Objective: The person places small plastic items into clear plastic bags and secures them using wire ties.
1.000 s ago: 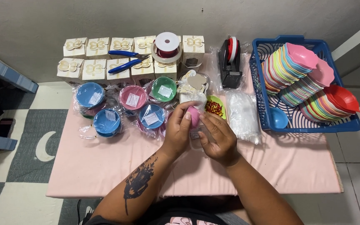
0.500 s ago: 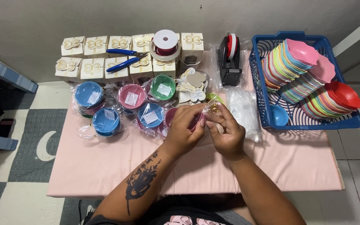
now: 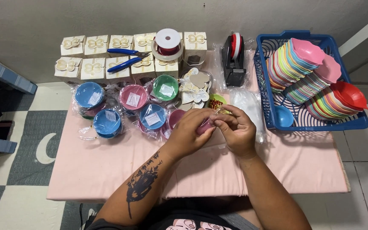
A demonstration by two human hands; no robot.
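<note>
My left hand (image 3: 189,132) and my right hand (image 3: 236,130) meet over the middle of the pink table (image 3: 107,170). Together they grip a small pink bowl in clear wrap (image 3: 204,126), mostly hidden by my fingers. My right fingertips pinch the top of the wrap. Just behind my hands lies a green packet with red contents (image 3: 216,102). Several wrapped bowls, blue (image 3: 107,122), pink (image 3: 133,96) and green (image 3: 165,87), lie to the left.
Cream gift boxes with bows (image 3: 93,68) line the table's back edge, with blue pliers (image 3: 124,64) and a red ribbon spool (image 3: 167,42) on them. A black tape dispenser (image 3: 234,59) stands centre back. A blue basket (image 3: 277,119) at right holds stacked coloured bowls. Clear bags (image 3: 245,102) lie beside it.
My hands have shifted slightly right and away from me with the pink bowl. My right fingers have risen to pinch the wrap at its top.
</note>
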